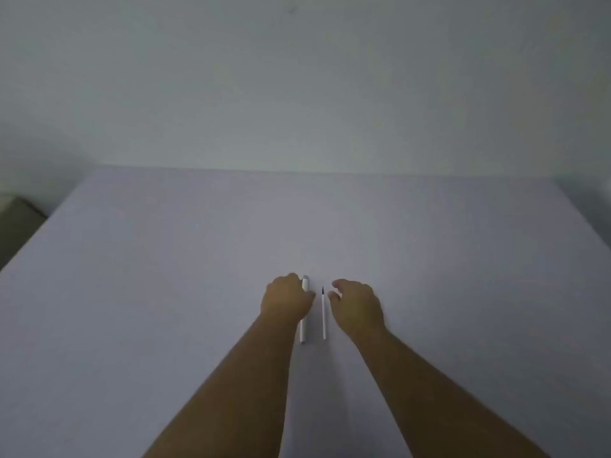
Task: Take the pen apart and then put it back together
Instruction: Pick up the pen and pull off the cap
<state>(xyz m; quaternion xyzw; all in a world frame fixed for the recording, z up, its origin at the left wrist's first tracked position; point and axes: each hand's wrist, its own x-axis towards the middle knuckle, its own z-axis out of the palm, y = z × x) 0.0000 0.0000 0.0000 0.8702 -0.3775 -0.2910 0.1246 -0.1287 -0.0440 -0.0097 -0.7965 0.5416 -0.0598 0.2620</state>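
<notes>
A white pen barrel (303, 328) lies on the table, pointing away from me. Its far end pokes out past my left hand (286, 299), which rests over the barrel's upper half with fingers curled down on it. Just to the right, a thin white refill (323, 317) with a dark tip lies parallel to the barrel. My right hand (357, 305) hovers to the right of the refill, fingers apart and curved, thumb near the refill's tip, holding nothing.
The pale table (165, 292) fills the lower view, with its far edge against a plain wall. A dark object (16, 226) sits past the table's left edge.
</notes>
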